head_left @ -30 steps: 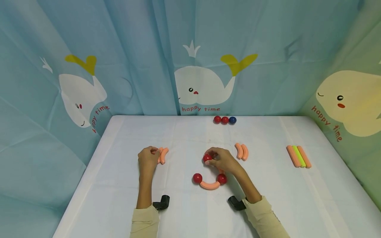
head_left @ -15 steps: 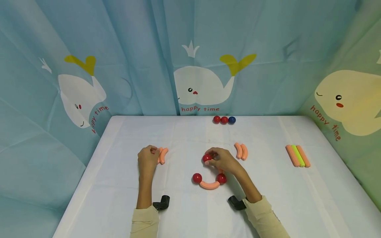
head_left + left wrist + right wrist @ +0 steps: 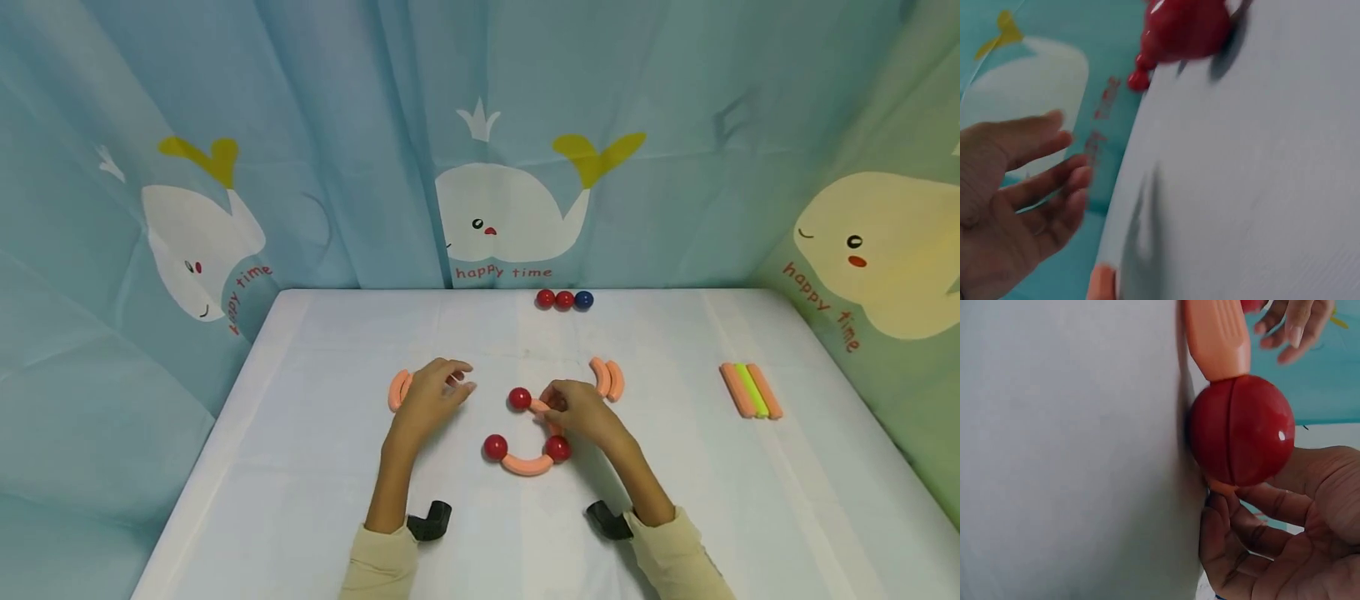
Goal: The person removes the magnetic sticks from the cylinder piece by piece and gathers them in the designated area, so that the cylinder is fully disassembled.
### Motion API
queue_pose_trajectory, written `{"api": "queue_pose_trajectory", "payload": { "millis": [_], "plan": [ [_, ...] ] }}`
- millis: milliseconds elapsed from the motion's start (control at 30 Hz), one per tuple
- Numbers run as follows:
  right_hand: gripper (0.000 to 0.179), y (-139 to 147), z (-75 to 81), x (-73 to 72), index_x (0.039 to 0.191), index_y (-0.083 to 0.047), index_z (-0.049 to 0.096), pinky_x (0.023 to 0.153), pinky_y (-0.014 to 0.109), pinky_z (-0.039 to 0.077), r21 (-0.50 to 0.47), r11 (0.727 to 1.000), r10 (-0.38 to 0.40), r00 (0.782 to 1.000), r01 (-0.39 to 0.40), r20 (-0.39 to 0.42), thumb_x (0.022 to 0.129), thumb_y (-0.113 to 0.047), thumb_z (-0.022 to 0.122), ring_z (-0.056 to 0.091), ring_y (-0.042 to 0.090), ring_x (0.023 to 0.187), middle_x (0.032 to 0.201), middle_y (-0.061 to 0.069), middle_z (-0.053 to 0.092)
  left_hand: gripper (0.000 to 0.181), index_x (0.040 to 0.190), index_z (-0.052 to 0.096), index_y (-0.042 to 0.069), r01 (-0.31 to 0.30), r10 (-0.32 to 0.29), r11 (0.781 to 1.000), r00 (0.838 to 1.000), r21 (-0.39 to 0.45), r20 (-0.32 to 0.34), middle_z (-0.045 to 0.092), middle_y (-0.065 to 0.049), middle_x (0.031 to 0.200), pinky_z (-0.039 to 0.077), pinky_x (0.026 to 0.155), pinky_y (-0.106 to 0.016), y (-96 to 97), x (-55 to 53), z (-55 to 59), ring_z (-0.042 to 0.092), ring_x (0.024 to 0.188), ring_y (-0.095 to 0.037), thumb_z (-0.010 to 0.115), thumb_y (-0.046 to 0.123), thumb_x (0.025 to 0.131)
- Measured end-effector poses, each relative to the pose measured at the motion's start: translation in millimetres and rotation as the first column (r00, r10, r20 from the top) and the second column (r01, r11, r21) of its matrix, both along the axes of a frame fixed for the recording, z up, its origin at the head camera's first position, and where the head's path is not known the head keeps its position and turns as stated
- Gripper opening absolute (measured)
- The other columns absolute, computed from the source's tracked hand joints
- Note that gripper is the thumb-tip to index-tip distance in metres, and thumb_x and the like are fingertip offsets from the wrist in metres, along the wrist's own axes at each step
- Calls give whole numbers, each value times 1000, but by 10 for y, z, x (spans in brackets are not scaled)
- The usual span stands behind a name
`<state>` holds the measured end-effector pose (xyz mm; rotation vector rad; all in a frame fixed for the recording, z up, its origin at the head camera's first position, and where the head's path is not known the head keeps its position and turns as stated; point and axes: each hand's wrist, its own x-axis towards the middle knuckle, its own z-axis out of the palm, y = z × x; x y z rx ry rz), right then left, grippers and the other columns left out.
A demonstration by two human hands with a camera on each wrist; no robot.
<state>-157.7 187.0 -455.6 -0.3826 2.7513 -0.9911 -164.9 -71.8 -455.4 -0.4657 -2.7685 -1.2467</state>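
My right hand (image 3: 581, 410) pinches an orange curved rod (image 3: 538, 407) just right of a red ball (image 3: 520, 398). That rod belongs to an open ring on the table, with two more red balls at its near side, the left one (image 3: 495, 447) and the right one (image 3: 557, 448), joined by another curved rod (image 3: 527, 466). In the right wrist view a red ball (image 3: 1241, 431) partly hides my right fingertips. My left hand (image 3: 431, 398), fingers apart and holding nothing, hovers between the ring and a pair of orange curved rods (image 3: 396, 392).
Two more curved rods (image 3: 615, 382) lie right of the ring. Farther right are straight orange rods (image 3: 738, 391) with a green one (image 3: 753, 392) between. Two red balls and a blue ball (image 3: 583, 300) line the far edge. A whale-print curtain (image 3: 360, 167) hangs behind.
My left hand has come off the left pair of curved rods and moved right. My right hand has let go of the red ball and shifted right onto the curved rod beside it.
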Motion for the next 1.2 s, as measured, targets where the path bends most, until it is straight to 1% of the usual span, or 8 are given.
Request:
{"api": "queue_pose_trajectory", "payload": {
  "millis": [100, 167, 233, 333, 433, 800, 1000, 1200],
  "plan": [
    [11, -12, -14, 9, 93, -4, 66, 65, 26, 45, 15, 1000, -6, 1000, 7, -11, 88, -12, 71, 53, 14, 74, 81, 3, 63, 38, 125, 62, 5, 122, -121, 993, 989, -6, 83, 66, -12, 108, 52, 86, -36, 125, 22, -38, 62, 98, -21, 67, 24, 93],
    [11, -23, -25, 2, 93, -4, 67, 66, 25, 45, 21, 1000, -8, 1000, 8, -26, 88, -12, 72, 53, 14, 74, 80, 3, 63, 41, 129, 59, 5, 171, -169, 985, 977, 1, 128, 65, -12, 111, 51, 87, -36, 188, 31, -67, 61, 99, -21, 67, 24, 93],
    [11, -34, -33, -14, 94, -4, 67, 66, 26, 46, 19, 1000, -7, 999, 7, -35, 87, -12, 72, 53, 14, 74, 81, 3, 63, 44, 132, 58, 6, 200, -199, 980, 966, 9, 162, 65, -12, 114, 51, 88, -35, 234, 27, -94, 61, 101, -20, 67, 23, 93],
    [11, -42, -38, -47, 95, -4, 68, 67, 26, 47, 8, 1000, 5, 999, -5, -44, 88, -11, 72, 54, 14, 75, 82, 3, 64, 45, 133, 57, 8, 218, -216, 976, 956, 15, 197, 64, -9, 115, 51, 89, -33, 288, 0, -117, 61, 103, -19, 68, 24, 92],
    [10, -42, -39, -78, 95, -5, 67, 65, 27, 46, -10, 1000, 10, 1000, -10, -29, 88, -11, 71, 53, 14, 73, 80, 4, 63, 46, 133, 58, 10, 239, -235, 971, 952, 3, 197, 64, -7, 112, 51, 87, -32, 340, -46, -119, 60, 102, -18, 68, 27, 92],
    [12, -64, -52, -119, 94, -5, 67, 63, 27, 46, -49, 999, 2, 1000, -1, 20, 87, -13, 73, 55, 13, 72, 80, 5, 64, 39, 120, 67, 10, 263, -243, 960, 954, -100, 176, 66, -3, 103, 49, 79, -24, 490, -193, -115, 59, 92, -15, 76, 26, 86],
    [13, -87, -66, -127, 92, -5, 66, 62, 26, 44, -43, 999, -13, 999, 14, 33, 87, -15, 73, 54, 14, 72, 77, 5, 63, 33, 112, 70, 10, 234, -213, 961, 966, -146, 149, 65, -2, 90, 46, 69, -21, 532, -205, -120, 56, 81, -12, 78, 24, 84],
    [11, -87, -61, -135, 92, -6, 65, 62, 26, 43, -17, 1000, -8, 999, 9, 32, 89, -14, 71, 53, 14, 72, 75, 4, 61, 30, 109, 72, 10, 215, -196, 966, 971, -144, 134, 68, -3, 89, 46, 66, -20, 566, -203, -116, 56, 78, -11, 79, 22, 83]
  ]
}}
